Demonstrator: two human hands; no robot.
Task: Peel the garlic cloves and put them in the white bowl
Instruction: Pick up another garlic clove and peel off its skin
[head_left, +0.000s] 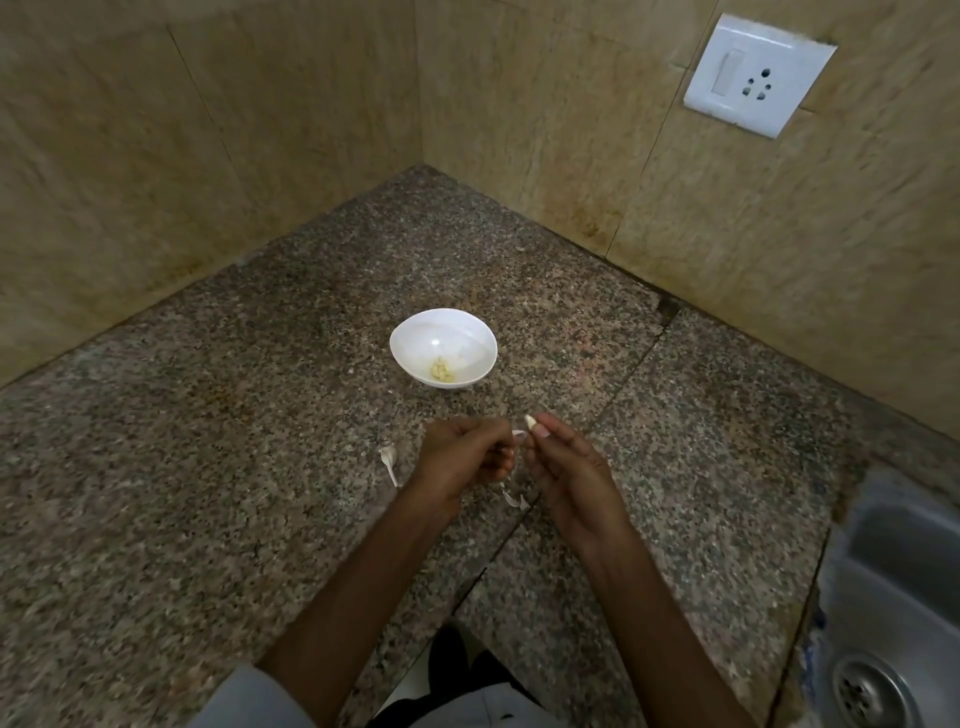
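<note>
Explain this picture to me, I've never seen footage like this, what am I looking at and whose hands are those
There is no machine here. One camera worn on a person's head looks down at their own two bare hands over a granite counter. The right hand pinches a garlic clove; the left hand pinches a strip of skin from it. Beyond them stands a white bowl with peeled garlic inside. Loose skins lie on the counter, and a sink is at the right.
</note>
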